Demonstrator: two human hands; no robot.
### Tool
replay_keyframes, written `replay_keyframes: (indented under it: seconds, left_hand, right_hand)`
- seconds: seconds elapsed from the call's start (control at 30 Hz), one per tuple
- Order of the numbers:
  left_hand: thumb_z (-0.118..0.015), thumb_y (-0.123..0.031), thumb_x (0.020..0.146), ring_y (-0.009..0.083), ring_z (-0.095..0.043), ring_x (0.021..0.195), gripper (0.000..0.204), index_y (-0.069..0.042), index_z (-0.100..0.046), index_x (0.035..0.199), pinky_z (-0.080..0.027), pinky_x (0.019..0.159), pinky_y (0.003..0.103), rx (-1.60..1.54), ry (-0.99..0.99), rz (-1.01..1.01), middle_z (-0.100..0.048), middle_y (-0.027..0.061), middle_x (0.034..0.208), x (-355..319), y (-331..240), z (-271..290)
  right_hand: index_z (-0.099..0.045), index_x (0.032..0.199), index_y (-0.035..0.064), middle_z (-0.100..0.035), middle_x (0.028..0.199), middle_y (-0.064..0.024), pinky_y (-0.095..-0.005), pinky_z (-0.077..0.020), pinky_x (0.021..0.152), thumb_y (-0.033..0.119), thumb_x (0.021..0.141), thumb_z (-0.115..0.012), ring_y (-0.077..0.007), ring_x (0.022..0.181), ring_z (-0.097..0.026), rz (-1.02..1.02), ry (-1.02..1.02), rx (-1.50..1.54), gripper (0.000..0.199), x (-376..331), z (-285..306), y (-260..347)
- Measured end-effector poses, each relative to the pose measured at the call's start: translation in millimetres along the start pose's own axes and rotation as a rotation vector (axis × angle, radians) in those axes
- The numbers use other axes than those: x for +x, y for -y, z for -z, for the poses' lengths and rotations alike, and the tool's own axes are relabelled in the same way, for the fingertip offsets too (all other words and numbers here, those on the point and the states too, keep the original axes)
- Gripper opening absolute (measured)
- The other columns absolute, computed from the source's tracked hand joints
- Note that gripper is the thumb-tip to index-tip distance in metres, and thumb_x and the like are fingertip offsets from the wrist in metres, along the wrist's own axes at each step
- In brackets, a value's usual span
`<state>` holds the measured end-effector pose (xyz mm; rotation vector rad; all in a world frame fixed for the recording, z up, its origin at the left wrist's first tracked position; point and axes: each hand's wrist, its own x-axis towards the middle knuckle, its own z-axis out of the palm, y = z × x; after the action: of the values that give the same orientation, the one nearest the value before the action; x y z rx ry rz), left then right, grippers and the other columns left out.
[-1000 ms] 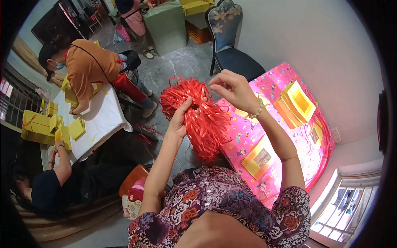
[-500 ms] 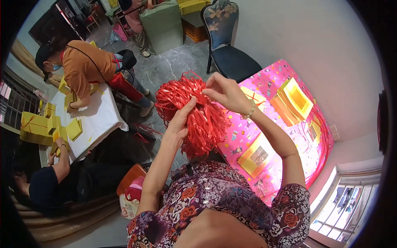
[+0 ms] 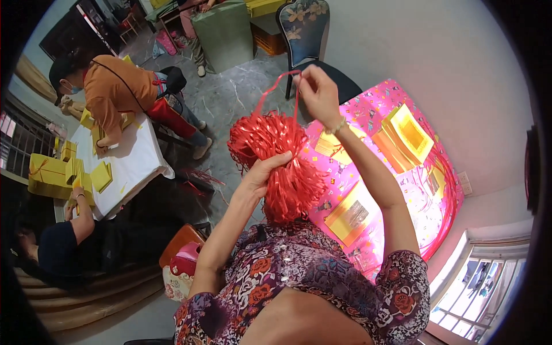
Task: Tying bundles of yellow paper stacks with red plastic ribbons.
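A big bushy bundle of shiny red plastic ribbon (image 3: 296, 198) hangs in front of my chest. Around its pinched middle my left hand (image 3: 263, 175) is closed, thumb lying across the strands. Above the bundle my right hand (image 3: 319, 95) pinches a thin red ribbon strand (image 3: 296, 103), drawn up in a loop from the top of the bundle. The strand's lower ends run in among the other ribbons. My left fingers are mostly hidden behind the bundle.
Stacks of yellow paper (image 3: 402, 138) lie on a pink patterned table (image 3: 397, 201) at right, red strands along its edge. A dark chair (image 3: 322, 72) stands beyond. At left, a person in orange (image 3: 118, 83) and another person's arm (image 3: 83, 221) work at a white table (image 3: 138, 155) with yellow packets.
My right hand has risen from the bundle, pulling a ribbon strand up into a loop. The bundle and my left hand have shifted slightly right.
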<state>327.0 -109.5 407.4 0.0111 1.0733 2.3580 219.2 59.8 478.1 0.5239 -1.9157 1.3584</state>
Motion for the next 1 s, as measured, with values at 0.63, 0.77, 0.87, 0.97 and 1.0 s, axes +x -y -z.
replay_keyframes:
  seconds: [0.63, 0.77, 0.87, 0.97, 1.0]
  left_hand:
    - [-0.058, -0.012, 0.081, 0.0279, -0.057, 0.105, 0.031, 0.004, -0.056, 0.107, -0.044, 0.094, 0.041, -0.010, 0.131, 0.011, -0.062, 0.0151, 0.104, -22.9, 1.8, 6.3]
    - [-0.053, -0.018, 0.084, 0.0368, -0.049, 0.115, 0.041, 0.007, -0.048, 0.116, -0.040, 0.098, 0.049, -0.239, 0.242, -0.007, -0.055, 0.0213, 0.116, -19.4, 8.7, 19.9]
    - [-0.051, -0.020, 0.087, 0.0367, -0.050, 0.114, 0.046, 0.008, -0.042, 0.123, -0.041, 0.097, 0.052, -0.399, 0.297, -0.015, -0.054, 0.0218, 0.119, -15.3, 12.4, 23.1]
    - [-0.051, -0.015, 0.086, 0.0336, -0.054, 0.109, 0.046, 0.004, -0.040, 0.126, -0.044, 0.095, 0.047, -0.551, 0.358, 0.063, -0.056, 0.0229, 0.114, -14.3, 17.3, 22.9]
    - [-0.051, -0.015, 0.086, 0.0336, -0.054, 0.109, 0.046, 0.004, -0.040, 0.126, -0.044, 0.095, 0.047, -0.551, 0.357, 0.067, -0.056, 0.0229, 0.114, -12.8, 21.6, 24.8]
  right_hand:
    - [-0.054, 0.088, 0.0087, -0.061, 0.079, -0.0011, -0.0210, -0.0455, 0.050, 0.026, 0.088, -0.058, -0.0076, 0.064, -0.059, -0.411, -0.052, 0.309, 0.018, 65.9, 21.4, -57.3]
    - [-0.050, 0.090, 0.0109, -0.061, 0.078, -0.0012, -0.0225, -0.0485, 0.056, 0.026, 0.090, -0.055, -0.0101, 0.065, -0.061, -0.546, -0.025, 0.485, 0.015, 64.5, 27.7, -57.6]
    - [-0.050, 0.090, 0.0119, -0.057, 0.074, 0.0009, -0.0248, -0.0491, 0.056, 0.025, 0.092, -0.052, -0.0091, 0.064, -0.058, -0.762, -0.011, 0.823, 0.013, 60.7, 28.2, -71.7]
    - [-0.047, 0.084, 0.0108, -0.052, 0.068, 0.0018, -0.0237, -0.0484, 0.051, 0.022, 0.092, -0.052, -0.0080, 0.057, -0.052, -0.773, 0.018, 0.996, 0.015, 63.0, 32.2, -89.1]
    - [-0.047, 0.084, 0.0108, -0.052, 0.068, 0.0018, -0.0237, -0.0484, 0.051, 0.022, 0.092, -0.052, -0.0080, 0.057, -0.052, -0.775, 0.014, 0.994, 0.015, 60.0, 32.4, -95.0]
